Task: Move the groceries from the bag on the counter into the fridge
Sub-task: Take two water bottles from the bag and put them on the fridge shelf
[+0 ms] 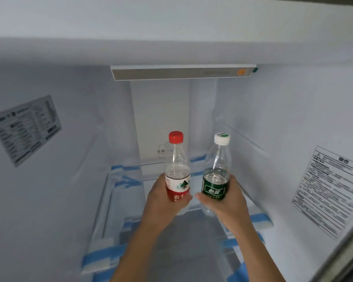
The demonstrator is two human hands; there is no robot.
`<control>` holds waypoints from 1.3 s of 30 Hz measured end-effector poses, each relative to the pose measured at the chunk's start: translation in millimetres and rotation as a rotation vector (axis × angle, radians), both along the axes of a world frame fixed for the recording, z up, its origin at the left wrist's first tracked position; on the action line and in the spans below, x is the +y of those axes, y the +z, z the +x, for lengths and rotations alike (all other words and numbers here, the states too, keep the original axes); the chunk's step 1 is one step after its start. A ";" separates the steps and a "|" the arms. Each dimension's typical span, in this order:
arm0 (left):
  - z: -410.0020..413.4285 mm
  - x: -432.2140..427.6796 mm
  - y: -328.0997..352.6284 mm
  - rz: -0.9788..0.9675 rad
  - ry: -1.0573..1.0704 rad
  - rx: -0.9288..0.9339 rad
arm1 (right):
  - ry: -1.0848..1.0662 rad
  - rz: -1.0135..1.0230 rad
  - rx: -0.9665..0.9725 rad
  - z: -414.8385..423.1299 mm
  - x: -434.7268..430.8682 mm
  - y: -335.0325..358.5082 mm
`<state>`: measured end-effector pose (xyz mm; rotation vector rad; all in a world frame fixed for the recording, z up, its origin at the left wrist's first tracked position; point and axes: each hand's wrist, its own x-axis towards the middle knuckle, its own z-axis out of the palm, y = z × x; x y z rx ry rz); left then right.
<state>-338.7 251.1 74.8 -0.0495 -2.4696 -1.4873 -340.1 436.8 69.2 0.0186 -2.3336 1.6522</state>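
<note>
Inside the open white fridge (49,200), a clear plastic bottle with red cap and red label (177,169) is gripped by the left hand (161,198). At its 3 o'clock, just beside it, a clear plastic bottle with white cap and green label (216,174) is gripped by the right hand (228,202), both held upright over the glass shelf (118,200).

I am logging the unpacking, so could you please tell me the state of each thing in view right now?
Red-capped bottle: capped, upright, partly full, gripped by the left hand.
Green-labelled bottle: capped, near upright, partly full, gripped by the right hand.
Fridge: open.
Glass shelf: in place, blue tape stuck on its edges.
</note>
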 end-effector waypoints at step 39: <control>-26.0 2.0 -12.9 -0.654 0.074 0.151 | -0.253 0.768 0.103 -23.5 -12.6 -21.7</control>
